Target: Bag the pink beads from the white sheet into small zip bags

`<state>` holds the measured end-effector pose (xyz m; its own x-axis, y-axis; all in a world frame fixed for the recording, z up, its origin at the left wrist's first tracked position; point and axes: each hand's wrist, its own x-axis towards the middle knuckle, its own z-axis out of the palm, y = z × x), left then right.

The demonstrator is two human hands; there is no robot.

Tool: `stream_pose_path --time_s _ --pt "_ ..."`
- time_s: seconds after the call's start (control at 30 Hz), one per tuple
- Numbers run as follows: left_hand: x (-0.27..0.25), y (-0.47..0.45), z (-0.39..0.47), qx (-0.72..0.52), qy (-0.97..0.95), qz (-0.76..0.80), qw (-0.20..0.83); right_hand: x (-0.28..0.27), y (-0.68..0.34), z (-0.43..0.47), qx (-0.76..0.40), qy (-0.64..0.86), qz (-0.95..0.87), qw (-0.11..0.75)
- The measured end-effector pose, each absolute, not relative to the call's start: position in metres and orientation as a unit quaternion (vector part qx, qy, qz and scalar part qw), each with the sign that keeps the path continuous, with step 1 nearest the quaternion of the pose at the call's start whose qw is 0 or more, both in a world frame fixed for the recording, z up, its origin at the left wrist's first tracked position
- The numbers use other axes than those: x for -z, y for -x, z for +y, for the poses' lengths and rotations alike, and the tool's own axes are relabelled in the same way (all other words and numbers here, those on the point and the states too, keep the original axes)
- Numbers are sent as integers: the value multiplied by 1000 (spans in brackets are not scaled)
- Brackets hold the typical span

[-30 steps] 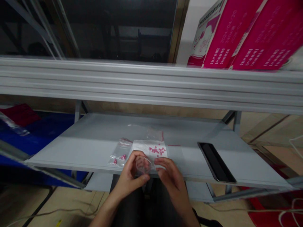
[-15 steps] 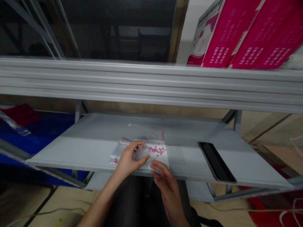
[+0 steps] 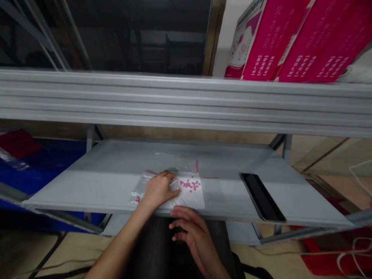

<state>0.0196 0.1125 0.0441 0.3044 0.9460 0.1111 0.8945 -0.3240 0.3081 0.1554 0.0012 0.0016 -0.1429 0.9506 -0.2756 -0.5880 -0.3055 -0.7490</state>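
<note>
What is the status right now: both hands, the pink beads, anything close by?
Left hand flat on the white sheet, by the pink beads. Right hand open below the shelf edge. Small bags left; black tray right.

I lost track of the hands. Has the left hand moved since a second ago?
Yes. The left hand went forward from the shelf edge onto the white sheet.

2 hands, 1 white sheet carrying a cluster of small pink beads too tiny to count, 2 clear zip bags, 1 black tray, 2 pink boxes.
</note>
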Motion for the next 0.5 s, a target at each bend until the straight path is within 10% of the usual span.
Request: stream_pose_path --time_s 0.5 --pt "-49 -21 119 -65 -820 566 60 4 -154 5 -723 388 -248 515"
